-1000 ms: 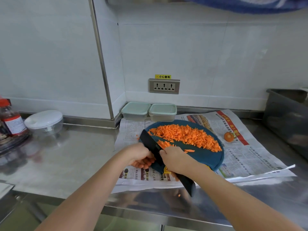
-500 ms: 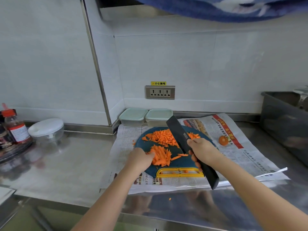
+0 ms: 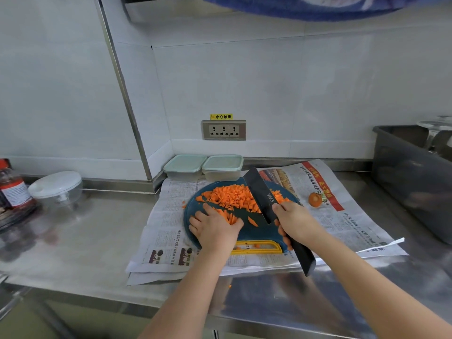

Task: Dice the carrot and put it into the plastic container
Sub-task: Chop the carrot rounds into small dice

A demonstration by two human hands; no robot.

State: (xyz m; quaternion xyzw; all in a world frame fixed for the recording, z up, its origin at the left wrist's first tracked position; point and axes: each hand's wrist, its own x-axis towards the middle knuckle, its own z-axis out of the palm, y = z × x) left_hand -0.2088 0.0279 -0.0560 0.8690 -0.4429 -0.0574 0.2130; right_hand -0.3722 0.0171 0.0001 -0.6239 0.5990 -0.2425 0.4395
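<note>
Moved since 1.0 s ago: your knife [image 3: 260,195] has crossed from the 9 o'clock side of the cutting board [image 3: 259,234] to its 3 o'clock side. The blade is now lifted off the surface, tip towards 11 o'clock. Against 0.5 s ago the pose is nearly the same, but your left hand [image 3: 215,228] has slid further onto the board.

Nearest: one orange crumb [image 3: 230,286] on the steel counter [image 3: 102,243], at 6 o'clock below the newspaper [image 3: 168,216].

Right hand [image 3: 296,223]: fingers wrapped tight round the black handle, whose butt sticks out towards 5 o'clock.

Left hand: palm down on the board, fingers spread and fairly straight. It touches the carrot strips [image 3: 230,217] on its 2 o'clock side.

Diced carrot [image 3: 230,198]: heaped across the far half of the board. The blade hides part of the heap.

Carrot end [image 3: 315,199]: alone on the newspaper, at 3 o'clock from the board.

Plastic containers [image 3: 204,167]: two, lids on, side by side at 12 o'clock against the wall, just behind the board.

Surroundings: grey bin [image 3: 401,174] far at 3 o'clock. Round tub with a white lid [image 3: 56,187] and a red-labelled bottle [image 3: 13,189] far at 9 o'clock. Wall socket [image 3: 223,129] above the containers.
</note>
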